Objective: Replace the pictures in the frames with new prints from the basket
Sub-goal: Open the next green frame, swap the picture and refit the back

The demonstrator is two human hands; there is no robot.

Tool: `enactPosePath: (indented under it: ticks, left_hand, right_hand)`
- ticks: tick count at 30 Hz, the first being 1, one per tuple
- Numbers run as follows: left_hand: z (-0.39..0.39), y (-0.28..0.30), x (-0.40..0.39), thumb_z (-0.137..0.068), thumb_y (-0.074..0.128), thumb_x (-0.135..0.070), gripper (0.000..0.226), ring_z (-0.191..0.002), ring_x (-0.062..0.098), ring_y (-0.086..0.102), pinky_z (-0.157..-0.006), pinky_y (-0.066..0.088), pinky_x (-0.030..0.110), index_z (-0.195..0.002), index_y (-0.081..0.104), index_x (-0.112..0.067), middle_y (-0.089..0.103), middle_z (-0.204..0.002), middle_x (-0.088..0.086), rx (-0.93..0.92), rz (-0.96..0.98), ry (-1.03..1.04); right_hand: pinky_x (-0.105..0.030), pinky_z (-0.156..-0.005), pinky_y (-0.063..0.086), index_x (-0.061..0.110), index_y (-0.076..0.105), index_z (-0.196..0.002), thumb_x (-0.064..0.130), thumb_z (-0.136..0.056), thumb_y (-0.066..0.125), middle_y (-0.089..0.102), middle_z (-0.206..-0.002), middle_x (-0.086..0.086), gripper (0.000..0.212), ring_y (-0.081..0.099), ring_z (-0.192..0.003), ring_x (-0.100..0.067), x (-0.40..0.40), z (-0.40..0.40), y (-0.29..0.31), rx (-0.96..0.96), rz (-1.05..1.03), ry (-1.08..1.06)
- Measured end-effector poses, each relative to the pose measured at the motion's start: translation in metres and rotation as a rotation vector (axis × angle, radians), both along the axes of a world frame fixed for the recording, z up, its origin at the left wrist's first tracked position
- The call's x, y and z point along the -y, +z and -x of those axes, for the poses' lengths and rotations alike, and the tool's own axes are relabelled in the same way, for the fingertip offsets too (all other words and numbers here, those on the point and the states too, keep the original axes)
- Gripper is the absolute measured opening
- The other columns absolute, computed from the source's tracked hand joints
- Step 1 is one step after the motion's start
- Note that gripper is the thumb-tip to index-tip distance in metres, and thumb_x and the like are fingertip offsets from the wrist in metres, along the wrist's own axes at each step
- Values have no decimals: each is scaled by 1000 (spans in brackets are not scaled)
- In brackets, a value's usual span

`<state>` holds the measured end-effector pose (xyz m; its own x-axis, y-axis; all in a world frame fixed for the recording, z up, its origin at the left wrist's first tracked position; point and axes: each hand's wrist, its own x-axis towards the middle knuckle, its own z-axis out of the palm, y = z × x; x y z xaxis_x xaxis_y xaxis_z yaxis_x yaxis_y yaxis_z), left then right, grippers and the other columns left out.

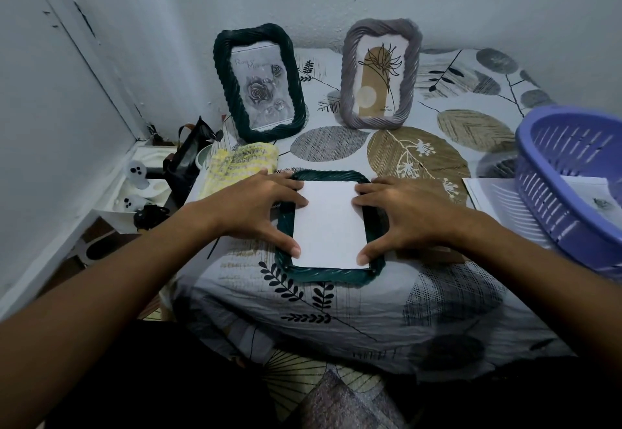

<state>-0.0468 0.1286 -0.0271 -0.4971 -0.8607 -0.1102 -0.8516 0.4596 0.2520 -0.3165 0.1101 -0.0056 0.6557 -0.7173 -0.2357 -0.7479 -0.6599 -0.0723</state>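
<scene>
A dark green frame point(328, 274) lay flat, face down, on the leaf-patterned tablecloth point(420, 300) near the table's front edge, at about six o'clock from the two standing frames. A white print point(329, 225) sat in its back opening, blank side up. The left hand point(250, 208) was spread wide, fingers straight, resting on the frame's nine o'clock side with fingertips touching the paper's left edge and the thumb down at the lower left corner. The right hand point(409, 215) mirrored it at three o'clock, fingers straight on the paper's right edge, thumb at the lower right corner. Neither hand curled round anything; both pressed flat.

At eleven o'clock from the flat frame, a second green frame point(220, 92) holding a grey rose picture leaned by the wall. At one o'clock stood a grey frame point(346, 92) with a line-drawn flower on tan. A purple basket point(552, 213) sat at three o'clock near the table's edge, with a print inside and loose sheets point(488, 196) beneath it. A yellow knitted cloth point(235, 166) lay just beside the left hand, at ten o'clock.
</scene>
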Motion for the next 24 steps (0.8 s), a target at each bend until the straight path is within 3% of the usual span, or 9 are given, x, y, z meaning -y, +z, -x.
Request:
enactPosePath:
  ticks: [10,15,24]
  left_hand:
    - [2,0,-3,-45,48,-94,112,-146,13,15,-117,8,36,-134,50,-25,32,-154,-2,16,12,1]
    - [2,-1,-4,-43,43,-97,123,-146,11,10,-119,6,41,-141,43,-24,27,-156,-5,44,6,15]
    - [6,1,-8,-49,52,-89,115,-147,11,4,-118,0,37,-142,41,-23,23,-158,-5,37,-7,21]
  right_hand:
    - [-43,-114,26,27,39,-144,88,-55,56,23,-158,6,109,19,-146,-18,2,0,-2,-3,-12,2]
    - [-41,-113,26,29,32,-147,94,-49,45,22,-159,8,118,18,-146,-16,3,1,-3,-11,-7,4]
    - [-40,-110,32,32,35,-145,94,-48,46,21,-158,12,115,20,-145,-13,3,2,-3,-14,7,-4]
